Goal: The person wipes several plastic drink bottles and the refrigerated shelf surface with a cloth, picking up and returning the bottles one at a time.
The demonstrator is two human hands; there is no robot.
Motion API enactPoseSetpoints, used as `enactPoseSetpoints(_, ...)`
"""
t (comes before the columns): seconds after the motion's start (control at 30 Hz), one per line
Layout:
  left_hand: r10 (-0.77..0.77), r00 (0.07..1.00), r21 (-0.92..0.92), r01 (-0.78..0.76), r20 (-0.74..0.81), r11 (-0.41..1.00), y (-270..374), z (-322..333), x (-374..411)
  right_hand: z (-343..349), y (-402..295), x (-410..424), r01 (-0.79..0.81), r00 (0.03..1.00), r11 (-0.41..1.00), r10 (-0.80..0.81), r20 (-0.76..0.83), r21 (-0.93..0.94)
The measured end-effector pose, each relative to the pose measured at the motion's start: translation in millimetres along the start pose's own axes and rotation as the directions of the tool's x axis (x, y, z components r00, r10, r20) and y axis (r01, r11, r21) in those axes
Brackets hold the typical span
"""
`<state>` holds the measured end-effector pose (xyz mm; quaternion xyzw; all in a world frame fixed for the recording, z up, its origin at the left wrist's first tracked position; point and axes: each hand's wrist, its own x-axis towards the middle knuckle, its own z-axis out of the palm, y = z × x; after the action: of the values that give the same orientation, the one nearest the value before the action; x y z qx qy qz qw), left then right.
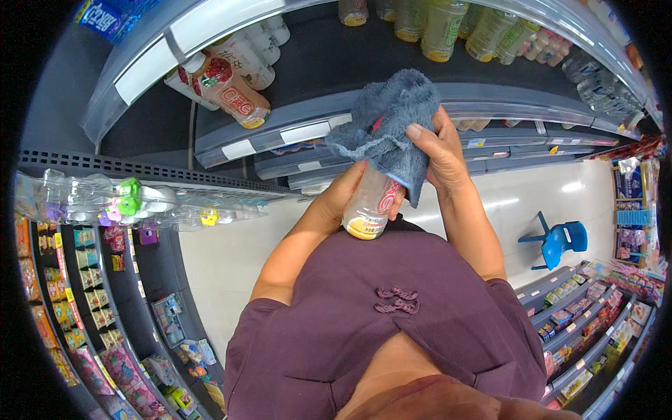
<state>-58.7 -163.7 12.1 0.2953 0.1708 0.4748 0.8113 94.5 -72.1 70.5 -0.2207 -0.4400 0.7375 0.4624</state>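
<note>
A clear plastic drink bottle (363, 202) with a red-and-white label is in front of my chest, tilted, its yellowish base towards me. My left hand (341, 193) grips it from the left side, with fingertips showing past its right edge. Over the bottle's upper part lies a fluffy blue-grey cloth (401, 113), which hides the cap and neck. My right hand (443, 152) clasps this cloth around the bottle, thumb on top. A similar bottle with a red fruit label (231, 94) stands on the shelf (325, 73) ahead, to the left.
White bottles (244, 60) stand behind that fruit-label bottle. Green-labelled bottles (443, 29) line the shelf's back right. Hanging plastic packs with small toys (128, 199) jut out at left. A blue chair (562, 244) stands on the pale floor to the right. Stocked shelves (577, 325) flank the aisle.
</note>
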Motion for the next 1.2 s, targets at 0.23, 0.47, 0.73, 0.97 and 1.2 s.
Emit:
enactPoseSetpoints(0.23,-0.037,0.997,0.058,0.041,-0.069,0.997,-0.3,-40.0,-14.6,31.8,0.8,-0.5,0.173,0.968,0.982,-0.183,-0.171,-0.074)
enactPoseSetpoints(0.47,0.292,0.953,0.622,-0.185,-0.074,0.761,10.0,-39.0,-29.8,27.3,-1.7,7.2,0.332,0.894,0.937,-0.350,-0.279,-0.114)
enactPoseSetpoints(0.73,0.774,0.633,0.983,-0.154,0.020,0.101,33.6,-17.7,-20.9,45.9,45.9,1.5,0.092,0.966,0.995,-0.083,-0.245,0.024)
enactPoseSetpoints(0.97,0.694,0.691,0.873,-0.196,-0.200,0.446,29.2,-33.8,-25.9,53.9,78.1,-6.3,-0.044,0.987,0.994,0.027,-0.157,-0.102)
enactPoseSetpoints(1.2,0.028,1.000,-0.307,-0.029,-0.010,0.951,16.7,-51.8,-30.7,19.9,63.1,-8.7,-0.050,0.978,0.985,0.082,-0.194,0.167)
